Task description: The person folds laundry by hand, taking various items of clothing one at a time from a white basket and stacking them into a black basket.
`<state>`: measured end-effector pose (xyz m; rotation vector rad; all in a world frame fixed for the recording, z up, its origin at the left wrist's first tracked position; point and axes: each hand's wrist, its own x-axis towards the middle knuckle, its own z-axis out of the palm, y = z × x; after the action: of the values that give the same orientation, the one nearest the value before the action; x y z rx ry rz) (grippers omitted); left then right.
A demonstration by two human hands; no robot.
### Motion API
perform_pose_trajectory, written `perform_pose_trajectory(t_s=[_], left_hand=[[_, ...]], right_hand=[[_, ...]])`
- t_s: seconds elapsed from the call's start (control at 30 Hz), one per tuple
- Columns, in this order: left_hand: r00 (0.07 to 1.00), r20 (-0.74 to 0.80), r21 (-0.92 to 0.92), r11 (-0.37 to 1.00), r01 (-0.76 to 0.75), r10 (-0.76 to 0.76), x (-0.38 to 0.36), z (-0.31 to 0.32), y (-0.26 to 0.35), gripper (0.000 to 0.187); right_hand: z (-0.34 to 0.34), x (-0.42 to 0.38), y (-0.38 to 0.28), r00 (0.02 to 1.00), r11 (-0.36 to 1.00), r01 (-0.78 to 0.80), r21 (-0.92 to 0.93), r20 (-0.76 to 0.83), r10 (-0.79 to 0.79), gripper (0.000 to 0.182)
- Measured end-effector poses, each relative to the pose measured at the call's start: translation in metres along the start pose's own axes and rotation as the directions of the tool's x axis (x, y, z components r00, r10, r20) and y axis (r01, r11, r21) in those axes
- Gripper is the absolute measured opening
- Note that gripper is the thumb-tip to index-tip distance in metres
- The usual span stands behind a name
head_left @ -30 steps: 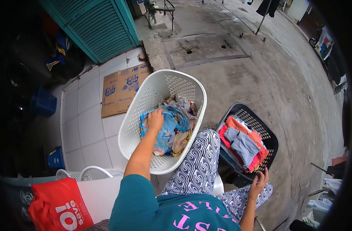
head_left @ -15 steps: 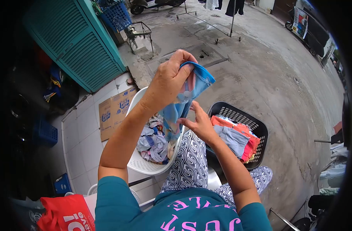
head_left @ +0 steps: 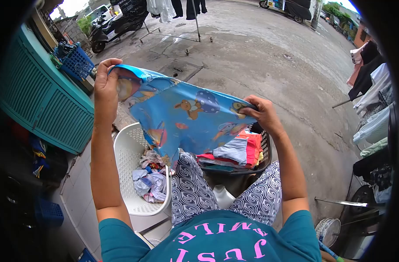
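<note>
A thin blue garment point(head_left: 182, 111) printed with rabbits and eggs is stretched between my two hands, above my lap. My left hand point(head_left: 107, 78) pinches its bright blue banded edge at the upper left. At the right, my right hand point(head_left: 261, 114) grips the opposite corner between thumb and fingers. The cloth sags in the middle, and its lower end hangs over the rim of the white laundry basket point(head_left: 121, 174). Rumpled clothes point(head_left: 151, 183) lie inside that basket. Behind the garment's right part, folded clothes point(head_left: 234, 150) are stacked in a black basket point(head_left: 265, 153), partly hidden.
A teal louvred cabinet point(head_left: 46, 105) stands at the left, with a blue basket point(head_left: 77, 61) by its far end. Laundry hangs along the right side point(head_left: 376, 94) and on a rack point(head_left: 164, 8) ahead. Beyond is a parked scooter point(head_left: 116, 26). A white bucket point(head_left: 328, 231) sits lower right.
My hands have moved apart, left hand leftward and right hand rightward, spreading the bunched garment wide. My right hand has closed on its edge. The view has shifted right and upward.
</note>
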<state>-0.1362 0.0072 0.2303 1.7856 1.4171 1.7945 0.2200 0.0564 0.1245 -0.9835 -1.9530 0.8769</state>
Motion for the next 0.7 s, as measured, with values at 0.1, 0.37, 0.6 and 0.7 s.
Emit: perform_pose_trajectory(t_s=[0.1,0.37,0.6,0.7], left_hand=[[0.991,-0.05,0.256,0.958,0.132,-0.123,-0.008,-0.004,-0.02,0.017],[0.432,0.892,0.102,0.99,0.096,-0.133,-0.104,0.158,-0.068,0.026],[0.605,0.795,-0.194,0.922,0.335,-0.053,-0.088,0.152,-0.068,0.017],[0.537,0.833,-0.149,0.881,0.45,-0.133,-0.127,0.187,-0.022,0.044]], right_hand=[[-0.038,-0.019,-0.002,0.988,0.943,0.099,-0.316,0.141,-0.057,0.01],[-0.002,-0.027,-0.016,0.995,0.933,-0.052,0.355,0.096,0.019,0.013],[-0.014,-0.044,0.01,0.965,0.851,-0.116,0.513,-0.145,0.219,0.009],[0.003,-0.038,-0.02,0.983,0.98,-0.068,0.189,-0.158,0.098,0.01]])
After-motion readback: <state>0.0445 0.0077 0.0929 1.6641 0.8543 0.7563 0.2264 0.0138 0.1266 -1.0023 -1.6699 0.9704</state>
